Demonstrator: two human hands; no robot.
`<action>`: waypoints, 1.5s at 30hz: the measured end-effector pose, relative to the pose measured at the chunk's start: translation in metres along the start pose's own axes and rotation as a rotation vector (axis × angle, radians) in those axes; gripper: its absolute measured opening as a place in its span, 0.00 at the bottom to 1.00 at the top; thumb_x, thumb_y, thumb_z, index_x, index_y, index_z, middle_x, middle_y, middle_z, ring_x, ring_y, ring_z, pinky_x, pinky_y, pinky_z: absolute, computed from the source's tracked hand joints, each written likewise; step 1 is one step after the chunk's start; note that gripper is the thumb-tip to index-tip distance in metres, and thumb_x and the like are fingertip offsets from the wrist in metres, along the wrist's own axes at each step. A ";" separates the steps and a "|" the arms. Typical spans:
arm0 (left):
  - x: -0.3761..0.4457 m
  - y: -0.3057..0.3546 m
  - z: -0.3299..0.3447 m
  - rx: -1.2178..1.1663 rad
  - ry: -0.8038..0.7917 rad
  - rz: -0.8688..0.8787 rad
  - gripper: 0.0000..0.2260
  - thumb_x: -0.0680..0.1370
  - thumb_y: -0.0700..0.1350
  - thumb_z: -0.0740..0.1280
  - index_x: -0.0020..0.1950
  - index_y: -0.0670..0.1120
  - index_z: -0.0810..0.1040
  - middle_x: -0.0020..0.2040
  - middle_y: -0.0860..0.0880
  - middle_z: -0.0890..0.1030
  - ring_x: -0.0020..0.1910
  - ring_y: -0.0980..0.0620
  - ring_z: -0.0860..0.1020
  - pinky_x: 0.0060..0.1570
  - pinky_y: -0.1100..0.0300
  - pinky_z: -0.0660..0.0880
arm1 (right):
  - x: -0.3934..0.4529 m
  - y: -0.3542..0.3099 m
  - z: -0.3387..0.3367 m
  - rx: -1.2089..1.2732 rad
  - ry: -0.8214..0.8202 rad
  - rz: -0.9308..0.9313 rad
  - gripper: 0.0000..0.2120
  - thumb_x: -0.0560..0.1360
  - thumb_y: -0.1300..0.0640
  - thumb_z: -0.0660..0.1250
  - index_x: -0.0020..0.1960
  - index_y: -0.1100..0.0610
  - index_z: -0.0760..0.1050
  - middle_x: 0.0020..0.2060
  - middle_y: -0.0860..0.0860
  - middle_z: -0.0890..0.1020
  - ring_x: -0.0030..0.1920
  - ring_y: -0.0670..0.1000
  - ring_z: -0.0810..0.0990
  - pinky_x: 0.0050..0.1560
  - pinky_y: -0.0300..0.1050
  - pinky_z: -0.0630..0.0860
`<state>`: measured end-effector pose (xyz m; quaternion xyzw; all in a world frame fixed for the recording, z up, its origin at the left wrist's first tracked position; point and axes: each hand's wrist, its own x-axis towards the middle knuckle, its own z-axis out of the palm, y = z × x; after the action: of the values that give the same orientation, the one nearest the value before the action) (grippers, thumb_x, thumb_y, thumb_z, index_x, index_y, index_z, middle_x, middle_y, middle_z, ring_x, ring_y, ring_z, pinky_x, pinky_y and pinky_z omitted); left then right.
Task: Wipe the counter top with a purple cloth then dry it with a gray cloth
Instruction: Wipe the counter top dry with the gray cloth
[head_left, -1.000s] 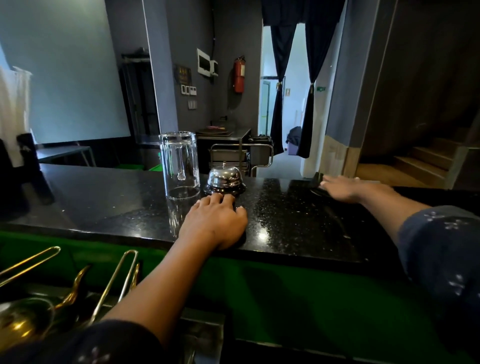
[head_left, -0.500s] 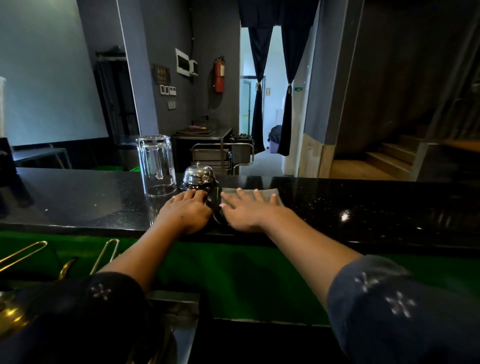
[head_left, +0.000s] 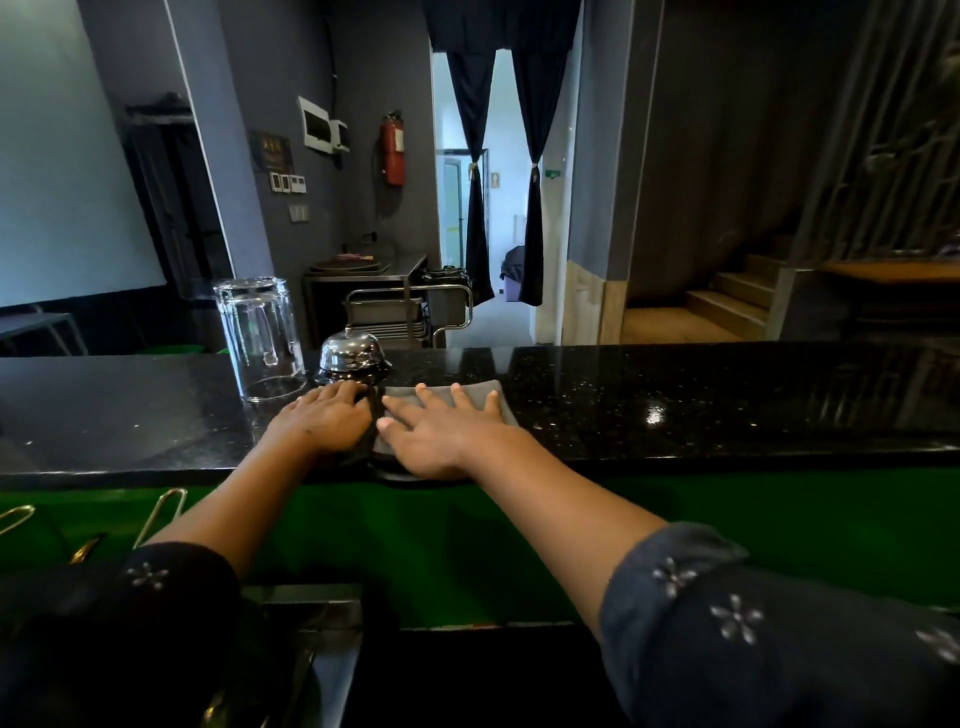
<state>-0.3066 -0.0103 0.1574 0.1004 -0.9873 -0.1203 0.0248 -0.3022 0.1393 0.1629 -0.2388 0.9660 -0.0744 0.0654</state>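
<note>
Under the flat right hand lies a matt, soft gray cloth on the glossy, speckled black stone counter top, with a polished chrome bell and a clear, smooth glass just left of it.

Mostly hidden under the flat right hand the gray cloth, a dark bunched cloth of unclear colour tucked beneath the left hand, bell base masked by fingertips, gold tongs cut off at the left edge.
</note>
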 end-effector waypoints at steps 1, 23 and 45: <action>-0.002 0.000 0.000 0.006 0.009 0.011 0.22 0.82 0.52 0.48 0.76 0.48 0.57 0.77 0.44 0.58 0.76 0.45 0.56 0.73 0.48 0.53 | -0.002 0.006 -0.001 0.006 0.005 -0.002 0.26 0.80 0.37 0.41 0.77 0.39 0.46 0.79 0.46 0.44 0.77 0.59 0.39 0.69 0.70 0.32; -0.010 0.003 0.002 0.017 0.027 0.023 0.24 0.82 0.55 0.47 0.77 0.50 0.55 0.78 0.45 0.56 0.77 0.45 0.53 0.74 0.47 0.50 | -0.036 0.075 -0.013 -0.070 0.058 0.222 0.27 0.80 0.38 0.40 0.78 0.41 0.42 0.78 0.51 0.42 0.76 0.63 0.40 0.68 0.74 0.35; 0.033 0.058 0.027 0.059 -0.041 0.057 0.27 0.81 0.59 0.46 0.78 0.52 0.48 0.79 0.48 0.47 0.77 0.49 0.45 0.74 0.50 0.44 | 0.081 0.098 -0.029 -0.008 0.010 0.179 0.28 0.80 0.37 0.42 0.78 0.42 0.44 0.79 0.50 0.43 0.77 0.62 0.39 0.69 0.73 0.35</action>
<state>-0.3517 0.0447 0.1462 0.0704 -0.9932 -0.0922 0.0051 -0.4225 0.1898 0.1670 -0.1514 0.9841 -0.0657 0.0661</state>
